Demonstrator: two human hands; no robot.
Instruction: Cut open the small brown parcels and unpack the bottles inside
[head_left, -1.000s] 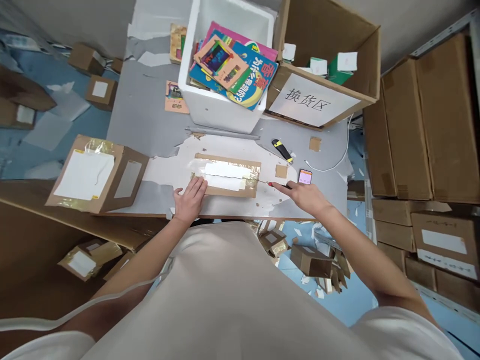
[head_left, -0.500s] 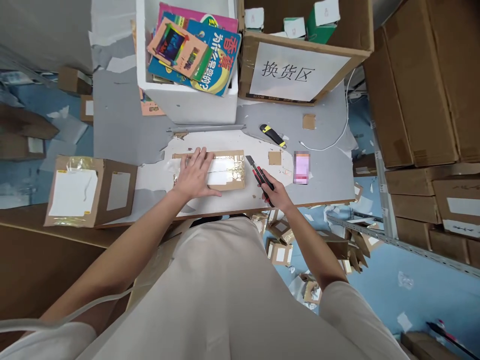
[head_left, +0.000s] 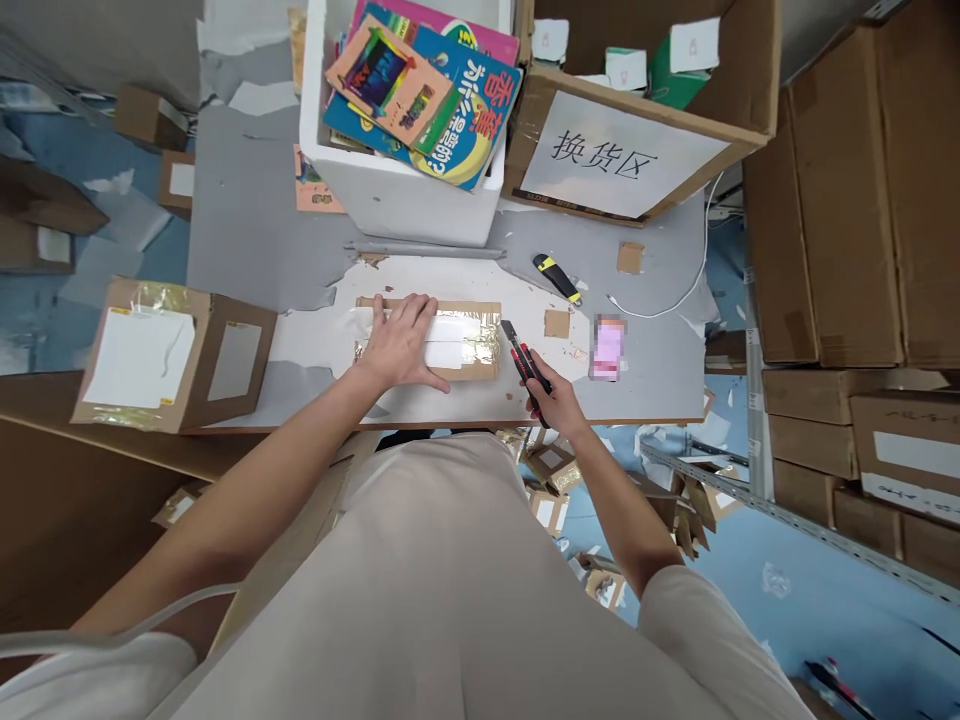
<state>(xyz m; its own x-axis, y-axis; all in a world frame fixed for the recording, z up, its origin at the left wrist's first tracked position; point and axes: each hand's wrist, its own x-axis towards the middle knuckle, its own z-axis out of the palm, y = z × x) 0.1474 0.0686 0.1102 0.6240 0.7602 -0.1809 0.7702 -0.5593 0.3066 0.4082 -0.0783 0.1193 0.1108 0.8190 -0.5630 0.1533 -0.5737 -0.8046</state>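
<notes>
Left hand [head_left: 401, 345] spread wide on taped box [head_left: 454, 350]. Box looks light, stiff; tape [head_left: 486, 335] maybe slippery; best hold long sides. Right hand [head_left: 553, 397] curled round cutter [head_left: 522, 362].

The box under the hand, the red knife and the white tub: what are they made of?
Box: probably cardboard, matt and brown, with glossy tape catching light.
Knife: blade likely metal, thin and grey; handle perhaps plastic, coloured red and black.
Tub: looks like foam, with thick, matt white walls.
</notes>
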